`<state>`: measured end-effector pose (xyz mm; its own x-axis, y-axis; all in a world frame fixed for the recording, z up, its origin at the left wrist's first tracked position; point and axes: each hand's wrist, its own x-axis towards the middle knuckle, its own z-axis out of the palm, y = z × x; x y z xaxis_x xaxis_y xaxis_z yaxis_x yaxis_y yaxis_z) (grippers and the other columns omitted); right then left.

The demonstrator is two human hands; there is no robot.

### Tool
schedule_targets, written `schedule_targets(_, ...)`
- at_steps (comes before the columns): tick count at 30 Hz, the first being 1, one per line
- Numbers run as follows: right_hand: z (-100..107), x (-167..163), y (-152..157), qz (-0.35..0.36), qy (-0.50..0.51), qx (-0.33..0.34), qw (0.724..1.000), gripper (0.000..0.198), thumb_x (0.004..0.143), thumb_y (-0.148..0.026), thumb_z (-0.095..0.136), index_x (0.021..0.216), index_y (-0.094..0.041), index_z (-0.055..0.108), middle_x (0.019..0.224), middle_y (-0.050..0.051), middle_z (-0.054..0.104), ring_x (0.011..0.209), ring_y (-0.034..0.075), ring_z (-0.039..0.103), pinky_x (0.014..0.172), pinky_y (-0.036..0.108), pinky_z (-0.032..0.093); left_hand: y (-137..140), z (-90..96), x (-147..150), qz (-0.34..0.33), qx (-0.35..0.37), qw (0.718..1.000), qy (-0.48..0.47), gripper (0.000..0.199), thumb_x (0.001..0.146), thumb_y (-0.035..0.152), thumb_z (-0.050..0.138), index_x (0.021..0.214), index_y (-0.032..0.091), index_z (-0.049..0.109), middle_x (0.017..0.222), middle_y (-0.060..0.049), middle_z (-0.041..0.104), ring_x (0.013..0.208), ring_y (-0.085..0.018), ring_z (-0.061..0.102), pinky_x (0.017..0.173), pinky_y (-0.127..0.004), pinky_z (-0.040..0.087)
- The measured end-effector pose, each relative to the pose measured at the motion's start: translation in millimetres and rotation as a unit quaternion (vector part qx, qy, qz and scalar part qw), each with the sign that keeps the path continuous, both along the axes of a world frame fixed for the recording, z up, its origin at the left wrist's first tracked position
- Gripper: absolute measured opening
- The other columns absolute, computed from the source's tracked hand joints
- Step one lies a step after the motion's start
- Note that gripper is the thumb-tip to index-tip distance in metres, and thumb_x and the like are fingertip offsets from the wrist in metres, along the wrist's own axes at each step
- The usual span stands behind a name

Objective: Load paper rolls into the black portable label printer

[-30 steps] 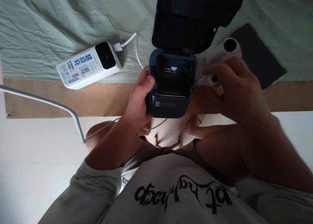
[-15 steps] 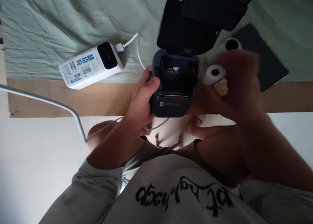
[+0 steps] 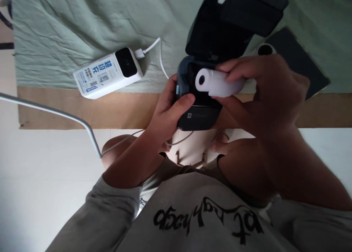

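My left hand (image 3: 172, 111) is closed around the left side of a dark label printer (image 3: 200, 119), its thumb on the front edge of the opening. The printer's black lid (image 3: 220, 28) stands swung back, so the paper bay is exposed. In my right hand (image 3: 271, 91) a small white paper roll (image 3: 220, 82) is pinched between thumb and fingers. One end of the roll, with its dark core hole, points left over the open bay. Whether the roll touches the bay walls I cannot tell.
A white power bank (image 3: 107, 74) with a plugged-in cable (image 3: 161, 54) lies to the left on the green cloth (image 3: 82, 21). Another white roll (image 3: 265, 49) and a dark flat tablet-like object (image 3: 299, 61) are behind my right hand. A grey rod (image 3: 55, 111) crosses the left.
My right hand has brought the white paper roll left, from beside the printer to over its open bay. The left hand still holds the printer; the view has shifted slightly.
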<state>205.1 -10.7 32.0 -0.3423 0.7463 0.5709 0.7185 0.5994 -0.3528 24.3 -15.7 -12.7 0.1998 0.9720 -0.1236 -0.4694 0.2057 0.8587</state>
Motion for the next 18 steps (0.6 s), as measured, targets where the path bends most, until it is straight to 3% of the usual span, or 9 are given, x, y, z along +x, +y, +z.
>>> schedule_targets(8,2,-8,2,-0.032,-0.027,-0.048,0.998,0.009,0.082,-0.017,0.059,0.088,-0.024,0.058,0.107,-0.002,0.070,0.099,0.021,0.067,0.086,0.042,0.054,1,-4.1,-5,-0.019,0.009,0.998,0.052,0.040,0.076,0.044,0.072,0.111,0.029,0.060,0.099,0.002,0.062,0.095,-0.017,0.064,0.082,-0.027,0.050)
schedule_targets(13,3,-8,-5,-0.006,0.006,0.001,1.000,0.004,0.083,-0.021,0.060,0.082,-0.025,0.059,0.092,-0.003,0.069,0.090,0.018,0.065,0.082,0.040,0.052,1,-3.8,-4,-0.029,0.009,1.000,-0.003,0.029,0.081,0.040,0.067,0.108,0.029,0.063,0.092,0.003,0.062,0.087,-0.013,0.062,0.076,-0.024,0.050)
schedule_targets(18,-2,-13,-12,0.065,-0.015,0.038,0.997,0.006,0.081,-0.025,0.064,0.084,-0.026,0.059,0.090,-0.005,0.070,0.079,0.016,0.063,0.072,0.037,0.047,3,-15.2,-4,-0.024,0.094,0.995,-0.036,0.037,0.079,0.049,0.065,0.113,0.033,0.061,0.104,0.005,0.066,0.093,-0.012,0.061,0.079,-0.022,0.052)
